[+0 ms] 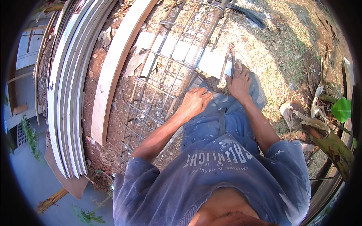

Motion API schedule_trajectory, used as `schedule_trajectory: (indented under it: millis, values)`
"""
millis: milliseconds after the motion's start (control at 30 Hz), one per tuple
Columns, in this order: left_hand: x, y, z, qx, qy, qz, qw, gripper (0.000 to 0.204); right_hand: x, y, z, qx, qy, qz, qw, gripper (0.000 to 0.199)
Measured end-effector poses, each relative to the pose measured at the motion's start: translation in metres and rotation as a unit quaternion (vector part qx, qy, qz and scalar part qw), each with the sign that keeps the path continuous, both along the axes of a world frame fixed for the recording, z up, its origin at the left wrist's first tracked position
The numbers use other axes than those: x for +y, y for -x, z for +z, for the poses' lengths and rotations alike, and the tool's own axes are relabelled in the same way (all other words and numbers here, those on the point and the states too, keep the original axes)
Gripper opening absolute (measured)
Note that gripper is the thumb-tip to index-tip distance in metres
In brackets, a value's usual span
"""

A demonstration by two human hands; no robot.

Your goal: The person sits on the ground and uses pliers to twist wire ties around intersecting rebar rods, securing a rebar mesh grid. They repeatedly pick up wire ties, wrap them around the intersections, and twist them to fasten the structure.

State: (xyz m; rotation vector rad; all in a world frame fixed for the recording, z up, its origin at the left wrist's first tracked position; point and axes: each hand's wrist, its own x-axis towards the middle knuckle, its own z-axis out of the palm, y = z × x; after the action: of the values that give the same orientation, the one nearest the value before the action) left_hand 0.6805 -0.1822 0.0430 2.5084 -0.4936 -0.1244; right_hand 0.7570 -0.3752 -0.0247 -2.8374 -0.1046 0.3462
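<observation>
A long rusty rebar cage (166, 71) lies across a white block (177, 51) on the bare ground, running from lower left to upper right. My left hand (194, 102) rests closed on the cage's near long bar, beside my knee. My right hand (238, 83) grips the lower end of a loose rectangular steel stirrup (228, 62) that stands just right of the cage. My legs in blue trousers and my blue shirt fill the lower middle of the view.
A pale wooden plank (113, 71) lies left of the cage. Further left is a stack of curved white panels (68, 94). Dry grass and leaves cover the ground at right, with a banana stem (332, 147) and a green leaf (341, 109).
</observation>
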Motion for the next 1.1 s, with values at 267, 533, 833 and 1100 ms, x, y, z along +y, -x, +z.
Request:
schedule_trajectory:
  millis: [267, 533, 833, 1100]
  values:
    - [0.019, -0.029, 0.006, 0.000, 0.042, 0.254, 0.966, 0.036, -0.008, 0.029, -0.007, 0.280, -0.573, -0.099, 0.764, 0.029]
    - [0.085, -0.076, -0.013, -0.065, -0.066, 0.336, 0.937, 0.034, 0.051, -0.014, 0.003, 0.281, -0.556, -0.236, 0.746, 0.027]
    - [0.072, -0.110, -0.048, -0.023, -0.023, 0.350, 0.936, 0.043, 0.103, -0.026, -0.015, 0.372, -0.654, -0.162, 0.638, 0.039]
    - [0.045, -0.094, -0.018, -0.086, 0.114, 0.454, 0.879, 0.037, 0.105, -0.031, -0.007, 0.214, -0.491, -0.119, 0.836, 0.021]
